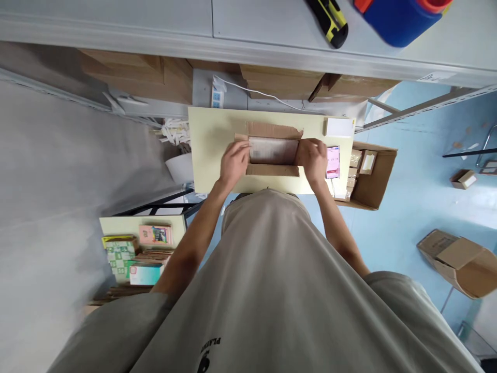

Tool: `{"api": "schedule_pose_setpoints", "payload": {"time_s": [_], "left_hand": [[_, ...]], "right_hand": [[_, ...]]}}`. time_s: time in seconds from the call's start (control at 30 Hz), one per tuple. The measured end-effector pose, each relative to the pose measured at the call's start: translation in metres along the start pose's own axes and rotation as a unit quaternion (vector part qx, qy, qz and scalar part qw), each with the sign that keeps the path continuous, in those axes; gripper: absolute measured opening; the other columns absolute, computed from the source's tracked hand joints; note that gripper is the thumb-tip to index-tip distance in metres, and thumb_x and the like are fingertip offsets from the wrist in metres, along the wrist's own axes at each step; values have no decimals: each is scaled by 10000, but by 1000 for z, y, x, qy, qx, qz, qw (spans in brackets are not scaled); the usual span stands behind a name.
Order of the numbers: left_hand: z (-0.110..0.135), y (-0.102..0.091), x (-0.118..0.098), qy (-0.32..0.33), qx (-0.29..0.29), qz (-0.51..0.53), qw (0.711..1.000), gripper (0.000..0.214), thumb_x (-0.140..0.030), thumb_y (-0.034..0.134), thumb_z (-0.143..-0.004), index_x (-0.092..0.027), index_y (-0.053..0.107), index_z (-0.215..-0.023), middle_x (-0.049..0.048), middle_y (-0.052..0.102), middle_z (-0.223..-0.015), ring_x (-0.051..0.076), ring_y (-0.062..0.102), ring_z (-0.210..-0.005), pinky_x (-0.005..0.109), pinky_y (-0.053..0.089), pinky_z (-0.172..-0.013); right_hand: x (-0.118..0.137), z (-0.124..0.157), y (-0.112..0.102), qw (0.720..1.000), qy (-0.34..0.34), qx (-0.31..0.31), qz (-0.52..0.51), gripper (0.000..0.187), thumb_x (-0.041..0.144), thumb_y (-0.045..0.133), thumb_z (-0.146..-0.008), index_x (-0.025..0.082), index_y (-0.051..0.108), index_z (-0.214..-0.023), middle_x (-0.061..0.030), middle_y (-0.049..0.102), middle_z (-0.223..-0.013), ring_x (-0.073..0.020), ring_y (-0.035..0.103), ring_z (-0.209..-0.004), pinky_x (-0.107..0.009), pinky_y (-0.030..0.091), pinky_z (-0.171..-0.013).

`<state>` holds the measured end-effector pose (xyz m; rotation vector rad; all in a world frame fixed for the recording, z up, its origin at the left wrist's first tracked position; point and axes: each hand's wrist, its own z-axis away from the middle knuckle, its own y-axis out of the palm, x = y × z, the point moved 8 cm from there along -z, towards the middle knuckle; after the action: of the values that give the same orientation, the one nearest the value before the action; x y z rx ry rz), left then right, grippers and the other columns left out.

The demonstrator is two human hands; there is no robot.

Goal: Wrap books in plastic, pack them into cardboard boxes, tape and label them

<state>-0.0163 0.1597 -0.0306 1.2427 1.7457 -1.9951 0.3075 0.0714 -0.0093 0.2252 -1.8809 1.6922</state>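
Observation:
A small cardboard box (pixel 274 170) lies on a pale yellow tabletop (pixel 213 155) in front of me, its long flaps folded outward. Inside it is a flat, whitish thing (pixel 274 150) with faint markings, too blurred to name. At the box's left end, my left hand (pixel 235 161) has its fingers closed on the short flap. My right hand (pixel 313 159) pinches the flap at the opposite end, its fingers curled and partly hidden. A phone (pixel 333 161) with a lit pink screen lies just right of my right hand.
A white box (pixel 340 127) sits at the table's back right corner. Beside the table, an open carton (pixel 375 178) holds several small boxes. On the shelf above are a utility knife (pixel 330 20) and a blue container (pixel 404 20). A power strip (pixel 218 94) lies behind the table.

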Motion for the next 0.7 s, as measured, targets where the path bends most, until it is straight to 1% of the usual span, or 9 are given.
{"api": "schedule_pose_setpoints", "payload": {"time_s": [0.07, 0.1, 0.17, 0.23, 0.3, 0.37, 0.47, 0.6, 0.7], "left_hand": [[13, -26, 27, -65, -79, 6, 995, 430, -129, 535, -1099, -247, 805, -1411, 138, 792, -1467, 287, 778, -1354, 474, 646, -1235], [19, -33, 39, -97, -95, 15, 991, 465, -109, 524, -1082, -244, 781, -1445, 141, 787, -1460, 265, 802, -1279, 438, 684, -1156], [25, -34, 52, -132, -78, 42, 987, 506, -91, 520, -1053, -229, 752, -1481, 144, 782, -1439, 219, 828, -1116, 360, 721, -978], [24, -23, 48, -126, -22, 64, 990, 507, -104, 556, -1038, -219, 744, -1495, 139, 781, -1440, 199, 827, -1054, 320, 720, -888], [19, -10, 31, -95, 35, 69, 992, 500, -150, 616, -1048, -219, 736, -1528, 139, 769, -1495, 211, 824, -1095, 342, 727, -931], [13, 1, 10, -54, 87, 52, 993, 492, -207, 670, -1067, -229, 739, -1553, 140, 748, -1569, 255, 805, -1231, 424, 713, -1096], [10, 10, -13, 0, 163, 1, 987, 525, -173, 664, -1053, -238, 762, -1564, 136, 698, -1681, 346, 675, -1513, 577, 563, -1353], [21, 12, -15, 30, 242, -26, 969, 745, -20, 602, -931, -224, 720, -1638, 110, 546, -1859, 373, 547, -1645, 618, 497, -1406], [28, 12, -12, 31, 261, -22, 965, 675, -82, 703, -928, -227, 751, -1586, 117, 487, -1904, 402, 529, -1656, 626, 512, -1389]], "right_hand": [[-33, 10, -17, 996, 55, -51, -52, 470, 350, 442, -1203, 258, 759, -1537, -200, 736, -1477, -354, 748, -1355, -596, 694, -1150], [-47, 14, -20, 993, 78, -48, -79, 484, 369, 451, -1192, 252, 750, -1555, -203, 747, -1448, -341, 782, -1276, -575, 722, -1086], [-59, 17, -15, 988, 93, -4, -126, 502, 388, 495, -1157, 243, 755, -1561, -199, 769, -1417, -312, 820, -1129, -538, 755, -982], [-49, 17, -4, 984, 68, 53, -156, 519, 402, 551, -1121, 253, 765, -1569, -190, 761, -1473, -296, 831, -1083, -517, 769, -943], [-30, 14, 7, 981, 31, 98, -168, 519, 414, 586, -1112, 270, 780, -1570, -178, 729, -1559, -289, 838, -1088, -505, 777, -937], [-9, 12, 17, 977, -4, 145, -158, 497, 427, 603, -1124, 279, 800, -1555, -163, 705, -1623, -304, 835, -1162, -516, 776, -983], [11, 14, 24, 968, -63, 220, -102, 523, 507, 722, -1103, 280, 804, -1567, -147, 647, -1740, -403, 723, -1467, -629, 681, -1218], [17, 32, 23, 938, -122, 323, -7, 826, 612, 957, -944, 315, 719, -1678, -109, 428, -1938, -513, 484, -1705, -790, 461, -1386], [18, 39, 19, 933, -139, 330, 26, 631, 472, 887, -1030, 293, 749, -1620, -114, 432, -1940, -488, 458, -1728, -777, 472, -1372]]}}
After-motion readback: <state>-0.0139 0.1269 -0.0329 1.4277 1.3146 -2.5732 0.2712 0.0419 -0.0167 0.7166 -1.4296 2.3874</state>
